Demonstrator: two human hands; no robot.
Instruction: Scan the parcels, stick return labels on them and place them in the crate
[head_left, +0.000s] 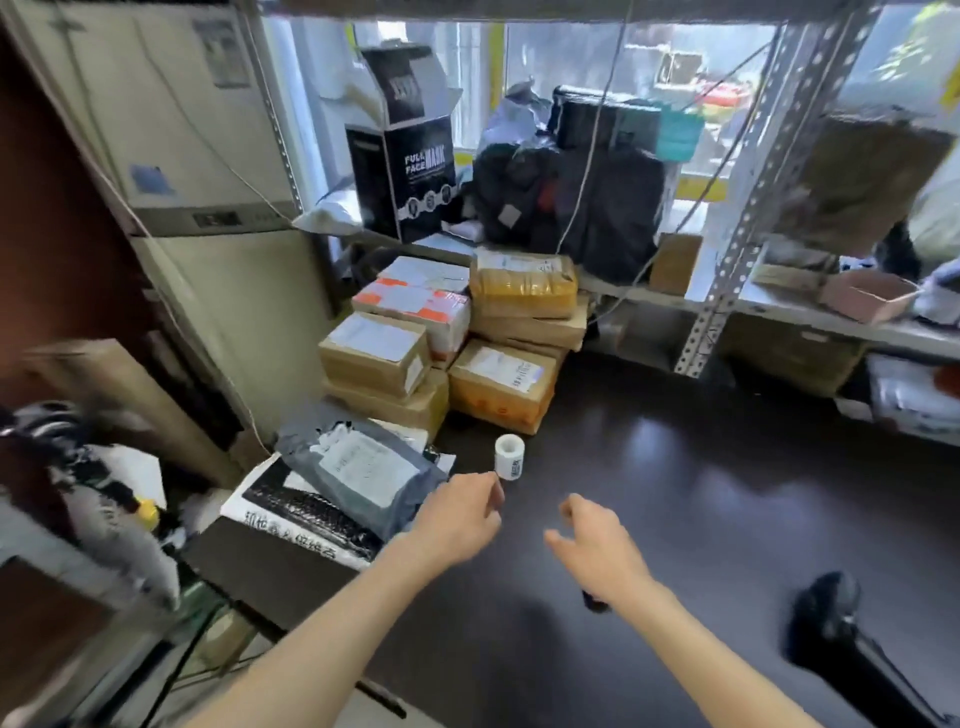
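Nearest the camera, both hands hang over the dark table, this side of the label roll. The left hand has loosely curled fingers holding nothing, its fingertips just short of the roll. The right hand, to the right of the roll and nearer, is relaxed and half spread, also empty.

Well right of the roll lies a black device, blurred, probably the scanner.

Just left of the roll lies a grey mailer bag on a printed black-and-white bag. Behind the roll the cardboard parcels are stacked, each carrying a shipping label.

The job looks barely begun: no parcel is in hand, none shows a fresh return label, and no crate is in view.

Beyond the stack stand a black mask box and dark bags on a metal shelf. A hanging cord crosses above the parcels and could snag a lifted box.
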